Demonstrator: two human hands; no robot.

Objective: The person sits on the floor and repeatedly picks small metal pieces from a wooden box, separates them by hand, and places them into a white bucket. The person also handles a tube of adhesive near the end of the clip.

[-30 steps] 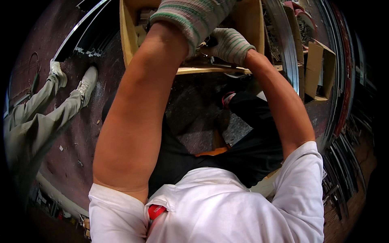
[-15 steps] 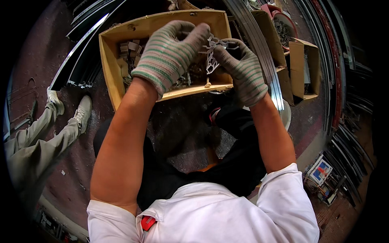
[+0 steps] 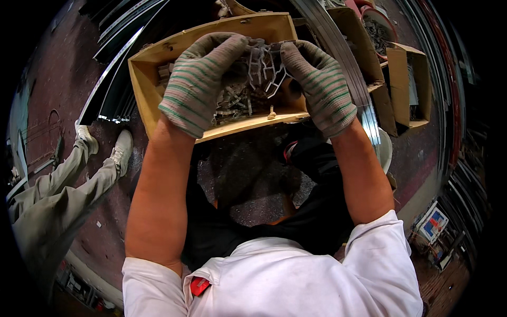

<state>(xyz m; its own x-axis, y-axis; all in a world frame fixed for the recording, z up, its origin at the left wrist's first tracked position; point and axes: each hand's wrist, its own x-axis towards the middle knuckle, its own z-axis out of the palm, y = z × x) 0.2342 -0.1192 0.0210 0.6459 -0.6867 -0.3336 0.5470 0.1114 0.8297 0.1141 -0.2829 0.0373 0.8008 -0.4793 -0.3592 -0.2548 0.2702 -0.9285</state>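
Both my hands wear pale knit gloves with green stripes and are raised over a wooden box. My left hand is closed in a pinch on the left side of some thin, angular metal clips. My right hand pinches the right side of the same clips, which hang between the hands with their bent ends pointing down. Under them in the box lies a heap of small metal pieces. Small blocky pieces lie at its left end, partly hidden by my left glove.
Long metal profiles pass by the box's right side. Beyond them are an open cardboard box and a red bucket of metal bits. At left stand another person's legs, near more long profiles.
My hands have moved apart, the left one shifting left. The metal clips, bunched near my right fingers before, now spread between both hands.
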